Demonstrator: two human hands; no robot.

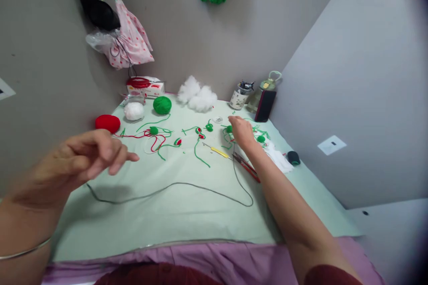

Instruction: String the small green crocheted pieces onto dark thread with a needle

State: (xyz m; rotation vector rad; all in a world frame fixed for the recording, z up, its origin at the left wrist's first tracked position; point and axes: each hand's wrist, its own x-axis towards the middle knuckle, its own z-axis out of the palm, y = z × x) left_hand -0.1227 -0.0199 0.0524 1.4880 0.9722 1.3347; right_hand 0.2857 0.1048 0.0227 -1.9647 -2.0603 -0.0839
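Observation:
My left hand [96, 156] is raised over the left side of the table, fingers loosely bent and apart, with nothing visible in them. Below its wrist, one end of a dark cord [180, 183] disappears from sight; the cord loops across to the right. My right hand [242, 132] reaches among green yarn pieces at the back right, its fingers bent down and mostly hidden. Beside it lies a green crocheted piece [229, 129]. Nearer me are a crochet hook with a yellow handle [220, 152] and red-handled thread snips [247, 168].
Small red-and-green crocheted pieces [178, 141] with yarn tails lie mid-table. Behind stand red yarn [107, 123], white yarn [133, 111], a green ball [162, 105] and white stuffing [197, 95]. A pen cup [238, 99], a bottle [267, 84] and a phone [265, 106] line the back right.

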